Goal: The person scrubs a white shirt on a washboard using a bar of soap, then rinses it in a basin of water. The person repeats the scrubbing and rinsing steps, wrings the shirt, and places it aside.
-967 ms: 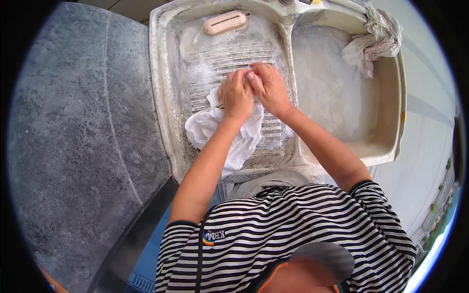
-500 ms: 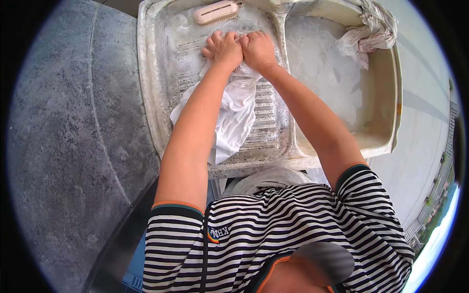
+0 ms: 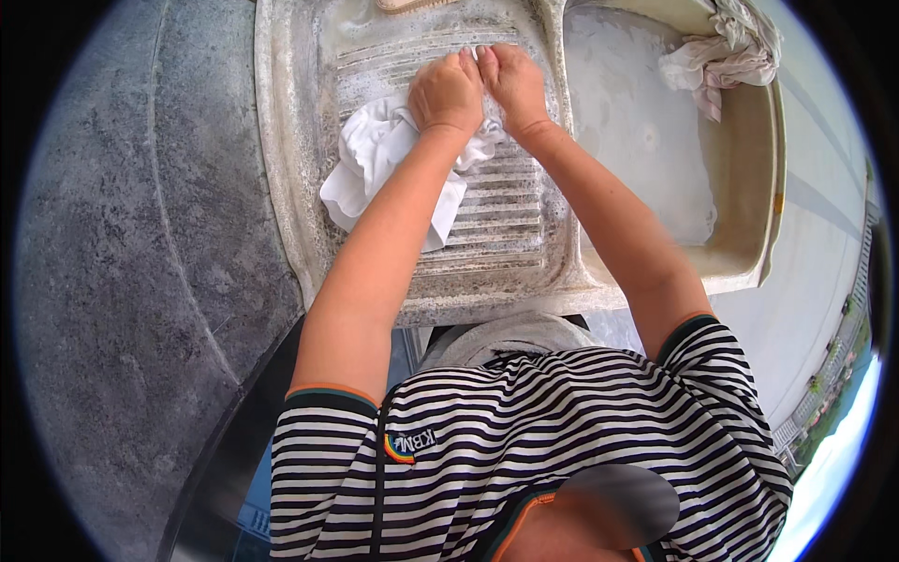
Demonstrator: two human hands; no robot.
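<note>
My left hand and my right hand are side by side over the ribbed washboard of a stone laundry sink. Both are closed, thumbs together, with fingers curled away from view. A wet white cloth lies crumpled on the ribs. It runs beneath my left wrist and bunches up under my hands, which grip it. Its loose end spreads to the left of and below my left forearm.
A scrubbing brush sits at the sink's far edge, cut off by the picture. To the right, a basin holds cloudy water. Wet pale cloth hangs over its far right corner. Dark grey concrete lies to the left.
Both hands have curled from flatter, pressing fingers into a closed grip. The white cloth has been drawn up and bunched, its lower end now farther up the ribs. The view has shifted slightly.
</note>
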